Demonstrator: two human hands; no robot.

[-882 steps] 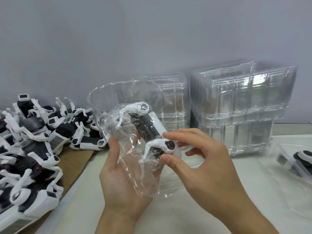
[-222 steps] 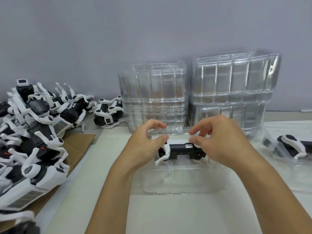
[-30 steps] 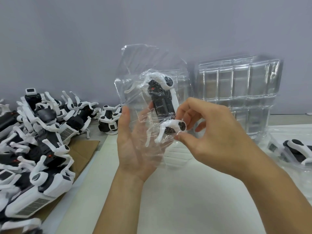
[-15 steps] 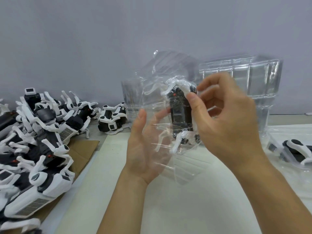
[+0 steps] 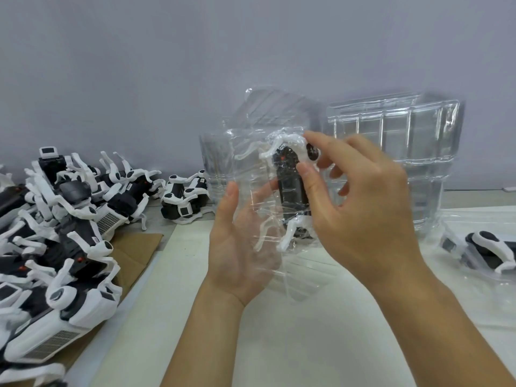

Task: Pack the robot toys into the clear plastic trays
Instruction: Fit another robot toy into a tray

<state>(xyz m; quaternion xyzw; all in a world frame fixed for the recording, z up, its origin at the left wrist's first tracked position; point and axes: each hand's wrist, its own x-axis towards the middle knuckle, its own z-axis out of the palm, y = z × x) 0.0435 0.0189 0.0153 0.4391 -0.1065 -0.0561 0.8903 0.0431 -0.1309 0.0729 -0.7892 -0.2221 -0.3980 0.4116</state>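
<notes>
right hand [image 5: 360,202] moved up robot toy [image 5: 290,185], pinching it | left hand [image 5: 237,247] flat behind clear tray [image 5: 251,169] | risk: leg snags tray, toy pops out

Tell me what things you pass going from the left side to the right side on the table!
pile of robot toys → left hand → right hand on the toy in the clear tray → packed toy
</notes>
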